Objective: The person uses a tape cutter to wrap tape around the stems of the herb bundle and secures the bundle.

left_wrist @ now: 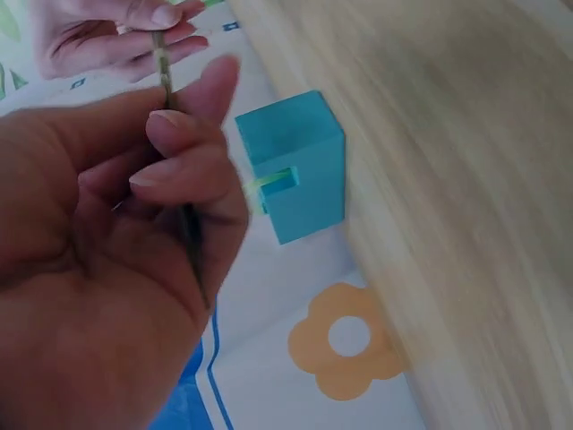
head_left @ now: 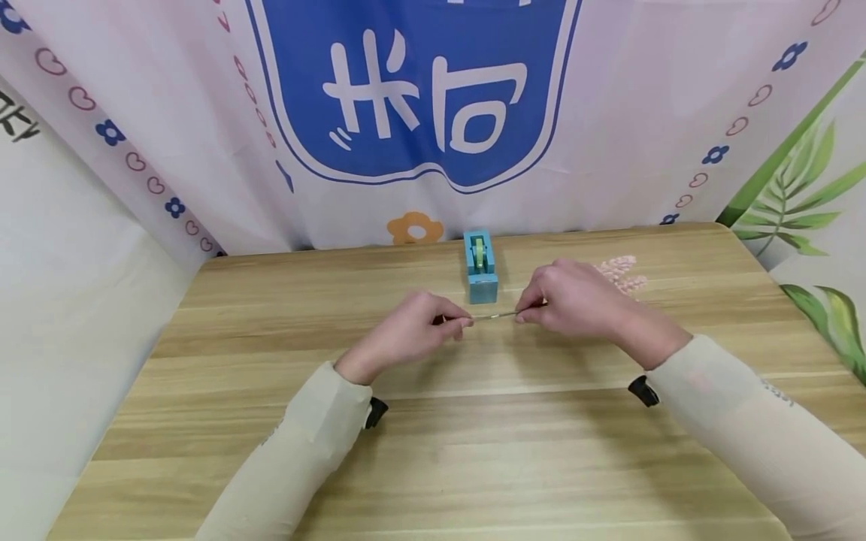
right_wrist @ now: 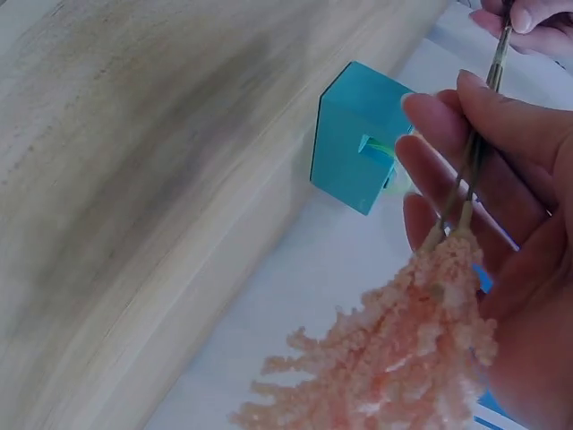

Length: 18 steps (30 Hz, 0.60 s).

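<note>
A spray of pink artificial flowers (right_wrist: 394,349) with thin dark green stems (head_left: 501,315) is held between both hands over the wooden table. My left hand (head_left: 419,324) pinches the stems toward their lower end, which runs back across the palm in the left wrist view. My right hand (head_left: 575,300) pinches them closer to the blossoms, which show beyond it in the head view. Between the two hands the stems carry a pale, shiny band (left_wrist: 162,63). Just behind the stems stands a blue tape dispenser (head_left: 482,288) with a light green roll (head_left: 479,254).
The wooden table (head_left: 473,451) spreads out in front and to both sides. Against its back edge hangs a white cloth (head_left: 352,218) with a blue emblem and an orange flower print. Both forearms wear pale sleeves with a dark wrist piece (head_left: 644,391).
</note>
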Motion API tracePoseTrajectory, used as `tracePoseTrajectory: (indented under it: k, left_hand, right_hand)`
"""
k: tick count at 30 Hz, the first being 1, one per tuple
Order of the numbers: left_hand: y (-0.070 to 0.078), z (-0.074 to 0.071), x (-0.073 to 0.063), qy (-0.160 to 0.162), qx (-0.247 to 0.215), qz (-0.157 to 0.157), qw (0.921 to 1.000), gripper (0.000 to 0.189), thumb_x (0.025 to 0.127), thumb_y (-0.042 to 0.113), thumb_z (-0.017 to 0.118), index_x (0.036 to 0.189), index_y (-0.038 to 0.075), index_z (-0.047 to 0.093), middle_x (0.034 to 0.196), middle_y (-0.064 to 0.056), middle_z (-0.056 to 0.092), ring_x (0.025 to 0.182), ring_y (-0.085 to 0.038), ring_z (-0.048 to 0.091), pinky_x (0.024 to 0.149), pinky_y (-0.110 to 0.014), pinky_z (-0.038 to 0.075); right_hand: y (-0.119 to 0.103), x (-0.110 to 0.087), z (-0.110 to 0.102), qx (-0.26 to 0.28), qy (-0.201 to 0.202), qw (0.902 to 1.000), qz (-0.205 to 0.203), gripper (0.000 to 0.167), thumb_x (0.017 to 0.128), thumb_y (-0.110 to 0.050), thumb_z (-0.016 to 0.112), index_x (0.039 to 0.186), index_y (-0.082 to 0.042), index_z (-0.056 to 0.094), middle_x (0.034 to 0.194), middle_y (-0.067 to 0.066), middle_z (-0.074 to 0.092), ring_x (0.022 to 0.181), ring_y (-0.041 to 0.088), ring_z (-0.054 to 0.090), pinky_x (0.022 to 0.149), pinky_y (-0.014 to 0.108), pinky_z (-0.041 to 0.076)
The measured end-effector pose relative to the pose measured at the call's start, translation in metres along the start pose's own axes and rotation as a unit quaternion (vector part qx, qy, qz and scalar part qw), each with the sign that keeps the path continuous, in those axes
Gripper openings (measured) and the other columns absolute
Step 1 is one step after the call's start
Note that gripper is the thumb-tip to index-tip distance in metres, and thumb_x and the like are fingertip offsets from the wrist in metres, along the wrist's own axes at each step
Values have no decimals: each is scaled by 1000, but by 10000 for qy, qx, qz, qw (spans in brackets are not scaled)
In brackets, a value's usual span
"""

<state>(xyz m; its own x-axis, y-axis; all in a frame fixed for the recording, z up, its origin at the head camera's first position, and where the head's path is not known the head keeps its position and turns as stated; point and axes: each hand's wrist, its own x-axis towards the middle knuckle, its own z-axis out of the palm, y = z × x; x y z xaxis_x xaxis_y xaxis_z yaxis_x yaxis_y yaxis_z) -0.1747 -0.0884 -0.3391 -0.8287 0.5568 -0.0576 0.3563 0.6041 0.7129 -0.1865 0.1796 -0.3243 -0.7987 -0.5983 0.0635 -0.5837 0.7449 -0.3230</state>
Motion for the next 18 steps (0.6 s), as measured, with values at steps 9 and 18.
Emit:
tracePoseTrajectory:
  k: [9, 18]
  left_hand:
    - [1, 0, 3, 408, 67, -10, 9991, 17, 102, 5, 72, 115, 1, 83, 106, -13, 82, 78, -11, 68, 70, -23, 56]
    - [-1, 0, 7, 251, 151, 54, 9996, 20, 105, 7, 68, 118, -2, 81, 102, -14, 81, 79, -15, 67, 69, -22, 53]
  right_hand:
    - [2, 5, -3, 420, -327, 9986, -2, 7, 99, -16, 79, 101, -15, 86, 99, -3, 77, 93, 14, 70, 90, 45, 60]
    - [2, 10, -3, 159, 6, 9999, -21, 3, 95, -18, 83, 97, -18, 85, 95, -4, 73, 90, 15, 65, 83, 41, 56]
